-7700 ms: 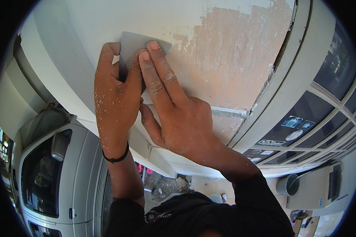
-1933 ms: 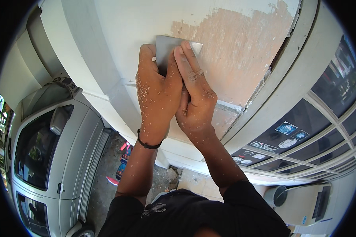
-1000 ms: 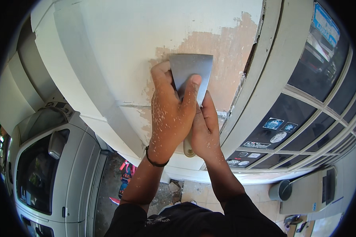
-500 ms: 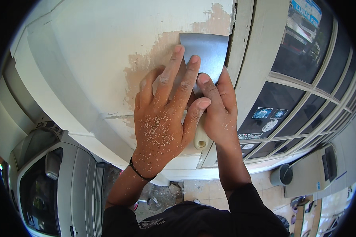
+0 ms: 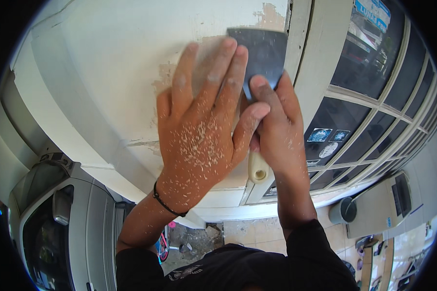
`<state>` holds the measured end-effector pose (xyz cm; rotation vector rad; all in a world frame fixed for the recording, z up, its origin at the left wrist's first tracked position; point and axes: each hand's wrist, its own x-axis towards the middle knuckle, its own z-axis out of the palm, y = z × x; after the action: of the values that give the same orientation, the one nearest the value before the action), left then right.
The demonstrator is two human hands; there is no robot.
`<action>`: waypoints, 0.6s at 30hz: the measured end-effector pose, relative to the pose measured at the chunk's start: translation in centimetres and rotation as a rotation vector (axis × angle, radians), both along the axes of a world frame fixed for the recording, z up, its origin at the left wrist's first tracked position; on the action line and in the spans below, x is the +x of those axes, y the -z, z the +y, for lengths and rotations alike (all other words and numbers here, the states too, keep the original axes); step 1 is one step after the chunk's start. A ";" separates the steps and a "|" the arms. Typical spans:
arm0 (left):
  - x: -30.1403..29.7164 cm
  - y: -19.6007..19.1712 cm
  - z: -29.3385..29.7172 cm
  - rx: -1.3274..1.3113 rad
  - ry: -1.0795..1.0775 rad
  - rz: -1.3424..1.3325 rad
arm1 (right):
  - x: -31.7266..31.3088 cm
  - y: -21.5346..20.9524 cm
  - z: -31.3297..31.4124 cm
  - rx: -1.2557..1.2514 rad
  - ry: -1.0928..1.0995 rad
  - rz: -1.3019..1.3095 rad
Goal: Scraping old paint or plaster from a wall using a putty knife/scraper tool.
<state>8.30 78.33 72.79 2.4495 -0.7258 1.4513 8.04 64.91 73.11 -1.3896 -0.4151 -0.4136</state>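
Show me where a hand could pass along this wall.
The free patch is the white wall between the left hand and the pale trim at far left. It is crowded on the right: the right hand grips the scraper by the window frame, the left hand's thumb close by.

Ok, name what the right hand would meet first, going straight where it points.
Beyond the scraper it holds, the right hand would probably meet the tan patch first, though depth is unclear.

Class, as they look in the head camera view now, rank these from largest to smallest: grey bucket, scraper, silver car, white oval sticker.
1. silver car, though partly cut off
2. scraper, partly covered by the hands
3. grey bucket
4. white oval sticker
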 end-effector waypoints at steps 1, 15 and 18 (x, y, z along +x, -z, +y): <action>-0.3 -1.2 0.2 0.049 -0.064 -0.060 | -0.5 -1.1 0.7 0.135 -0.033 0.040; 0.1 0.6 0.8 0.060 0.024 -0.044 | -0.9 0.3 -0.1 0.009 -0.048 0.067; 0.0 -2.2 1.0 0.101 -0.060 -0.092 | -0.2 -0.7 0.2 0.035 -0.111 0.046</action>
<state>8.35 79.28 75.04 2.5140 -0.7681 1.5956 7.82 65.09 73.86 -1.3330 -0.4432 -0.2965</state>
